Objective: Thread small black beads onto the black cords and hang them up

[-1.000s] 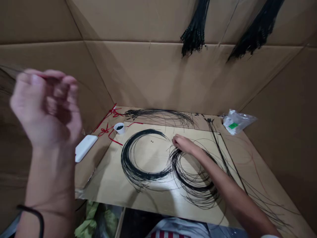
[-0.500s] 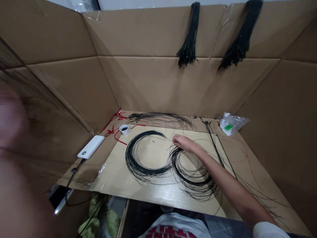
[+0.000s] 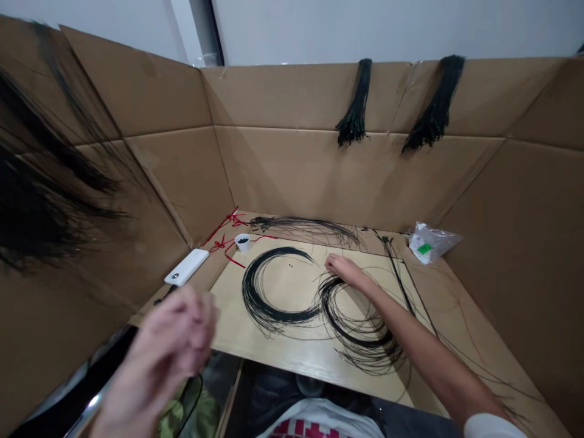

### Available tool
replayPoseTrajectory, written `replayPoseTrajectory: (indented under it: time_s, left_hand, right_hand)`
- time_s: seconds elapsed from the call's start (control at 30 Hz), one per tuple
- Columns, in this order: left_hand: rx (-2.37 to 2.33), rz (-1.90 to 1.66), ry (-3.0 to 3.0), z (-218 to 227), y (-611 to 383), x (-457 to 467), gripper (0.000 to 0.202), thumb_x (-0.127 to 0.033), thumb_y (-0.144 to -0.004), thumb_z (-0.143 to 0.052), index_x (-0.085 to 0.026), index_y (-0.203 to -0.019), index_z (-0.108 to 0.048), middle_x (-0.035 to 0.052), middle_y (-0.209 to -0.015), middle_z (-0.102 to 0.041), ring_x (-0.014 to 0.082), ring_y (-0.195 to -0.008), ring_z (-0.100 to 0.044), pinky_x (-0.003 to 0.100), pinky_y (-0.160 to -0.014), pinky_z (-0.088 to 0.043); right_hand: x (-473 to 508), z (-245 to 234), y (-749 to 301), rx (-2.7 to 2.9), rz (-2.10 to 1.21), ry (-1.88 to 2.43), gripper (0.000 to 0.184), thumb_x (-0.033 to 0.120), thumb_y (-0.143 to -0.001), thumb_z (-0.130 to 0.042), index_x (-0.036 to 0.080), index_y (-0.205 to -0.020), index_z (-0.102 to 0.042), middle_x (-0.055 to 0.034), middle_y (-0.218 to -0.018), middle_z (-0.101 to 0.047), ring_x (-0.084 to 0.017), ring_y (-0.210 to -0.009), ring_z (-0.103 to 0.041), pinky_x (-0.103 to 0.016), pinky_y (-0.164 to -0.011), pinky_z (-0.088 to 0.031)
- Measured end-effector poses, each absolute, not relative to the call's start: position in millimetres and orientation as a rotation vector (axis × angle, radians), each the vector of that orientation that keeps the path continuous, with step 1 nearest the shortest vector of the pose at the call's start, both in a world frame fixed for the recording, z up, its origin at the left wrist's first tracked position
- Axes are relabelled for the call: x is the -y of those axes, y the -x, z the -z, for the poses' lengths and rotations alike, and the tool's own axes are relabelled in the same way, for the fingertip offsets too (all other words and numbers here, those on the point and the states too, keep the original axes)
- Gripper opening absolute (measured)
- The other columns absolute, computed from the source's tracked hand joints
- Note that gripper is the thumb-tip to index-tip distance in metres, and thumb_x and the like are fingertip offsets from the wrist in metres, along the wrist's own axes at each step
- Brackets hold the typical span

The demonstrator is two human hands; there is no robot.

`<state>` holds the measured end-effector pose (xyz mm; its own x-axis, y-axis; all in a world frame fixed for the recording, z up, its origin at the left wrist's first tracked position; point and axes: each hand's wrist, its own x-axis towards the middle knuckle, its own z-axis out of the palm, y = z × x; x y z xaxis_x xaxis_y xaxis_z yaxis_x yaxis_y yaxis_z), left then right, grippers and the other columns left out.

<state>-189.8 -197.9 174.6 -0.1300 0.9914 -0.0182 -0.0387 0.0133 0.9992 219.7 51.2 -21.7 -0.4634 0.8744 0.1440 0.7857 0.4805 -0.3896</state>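
- My right hand [image 3: 343, 270] sits at the top edge of the right coil of black cord [image 3: 360, 342], fingers drawn narrow; whether they pinch a strand, I cannot tell.
- The left coil of black cord [image 3: 258, 298] lies just beside that coil, mid-board on the wooden board [image 3: 283, 356].
- My left hand [image 3: 159, 359] is blurred past the board's near-left corner, well apart from both coils, fingers bunched; I cannot tell if they hold anything.
- A white cup [image 3: 243, 242] of black beads and red cord [image 3: 227, 238] lie by the far-left corner, a white power bank [image 3: 186, 266] beside the left edge, and a plastic bag [image 3: 429, 244] at the far-right corner.
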Motion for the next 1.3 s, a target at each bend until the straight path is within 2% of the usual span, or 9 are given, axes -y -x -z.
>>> replayPoseTrajectory:
  time_s: [0.07, 0.23, 0.4, 0.67, 0.8, 0.9, 1.0, 1.1, 1.3]
  left_hand:
    - [-1.169, -1.121, -1.006, -155, 156, 195, 0.043, -0.065, -0.068, -0.089, -0.029, -0.072, -0.066, 0.0024, -0.063, -0.055, 0.0124, -0.043, -0.042, 0.030, -0.039, -0.038]
    - [-1.132, -1.079, -0.882, -84, 119, 216, 0.045, -0.064, -0.073, -0.089, -0.023, -0.082, -0.074, 0.0038, -0.073, -0.063, 0.0156, -0.058, -0.053, 0.030, -0.056, -0.047]
    - [-1.111, -1.101, -0.863, -46, 126, 226, 0.040, -0.062, -0.079, -0.087, -0.024, -0.086, -0.075, 0.0035, -0.076, -0.065, 0.0152, -0.061, -0.055, 0.028, -0.060, -0.045]
    - [-1.095, -1.099, -0.908, -51, 130, 212, 0.038, -0.059, -0.082, -0.086, -0.024, -0.089, -0.076, 0.0029, -0.077, -0.066, 0.0152, -0.062, -0.056, 0.027, -0.061, -0.047]
    - [-1.064, -1.089, -0.936, -54, 126, 207, 0.039, -0.058, -0.083, -0.086, -0.021, -0.092, -0.074, 0.0028, -0.077, -0.067, 0.0144, -0.062, -0.056, 0.026, -0.061, -0.047]
    - [-1.024, -1.083, -0.975, -57, 122, 204, 0.040, -0.053, -0.088, -0.083, -0.020, -0.107, -0.073, 0.0026, -0.078, -0.068, 0.0134, -0.061, -0.058, 0.025, -0.062, -0.047]
    - [-0.993, -1.096, -1.013, -62, 119, 199, 0.040, -0.051, -0.089, -0.083, -0.018, -0.107, -0.070, 0.0026, -0.077, -0.070, 0.0129, -0.059, -0.058, 0.024, -0.060, -0.046]
    - [-0.981, -1.119, -1.027, -68, 118, 194, 0.039, -0.051, -0.087, -0.085, -0.017, -0.098, -0.069, 0.0035, -0.075, -0.071, 0.0131, -0.059, -0.058, 0.023, -0.059, -0.048]
    - [-1.007, -1.119, -1.043, -74, 117, 193, 0.039, -0.050, -0.086, -0.085, -0.016, -0.095, -0.071, 0.0055, -0.078, -0.073, 0.0137, -0.061, -0.060, 0.023, -0.060, -0.050]
  right_hand:
    - [-51, 22, -216, 2.397, -0.365, 1.439, 0.017, 0.014, -0.103, -0.051, 0.020, -0.090, -0.060, -0.0068, -0.098, -0.065, -0.020, -0.085, -0.059, -0.029, -0.082, -0.047]
    - [-46, 16, -219, 2.340, -0.335, 1.476, 0.017, 0.020, -0.105, -0.046, 0.023, -0.090, -0.052, -0.0046, -0.091, -0.064, -0.020, -0.082, -0.056, -0.029, -0.077, -0.047]
    - [-43, 0, -237, 2.188, -0.272, 1.497, 0.013, 0.023, -0.105, -0.041, 0.022, -0.101, -0.052, -0.0041, -0.088, -0.065, -0.021, -0.075, -0.055, -0.030, -0.068, -0.045]
    - [-32, -71, -260, 1.954, -0.030, 1.362, 0.025, 0.033, -0.110, -0.037, 0.021, -0.116, -0.058, -0.0142, -0.113, -0.065, -0.027, -0.101, -0.062, -0.039, -0.092, -0.049]
    - [-7, -114, -258, 1.924, 0.092, 1.191, 0.027, 0.035, -0.111, -0.042, 0.022, -0.105, -0.064, -0.0097, -0.099, -0.064, -0.025, -0.090, -0.062, -0.036, -0.084, -0.049]
    - [12, -140, -256, 1.791, 0.168, 1.163, 0.023, 0.034, -0.110, -0.048, 0.021, -0.098, -0.064, -0.0064, -0.090, -0.064, -0.021, -0.078, -0.058, -0.034, -0.075, -0.047]
    - [23, -165, -260, 1.604, 0.195, 1.157, 0.018, 0.034, -0.107, -0.055, 0.020, -0.100, -0.063, -0.0021, -0.083, -0.063, -0.017, -0.068, -0.056, -0.031, -0.067, -0.044]
    - [24, -198, -271, 1.449, 0.271, 1.103, 0.017, 0.035, -0.107, -0.056, 0.020, -0.103, -0.062, -0.0014, -0.084, -0.063, -0.016, -0.069, -0.058, -0.031, -0.066, -0.045]
    - [24, -272, -290, 1.320, 0.376, 0.996, 0.015, 0.037, -0.111, -0.052, 0.023, -0.104, -0.053, -0.0026, -0.088, -0.065, -0.016, -0.078, -0.064, -0.031, -0.071, -0.047]
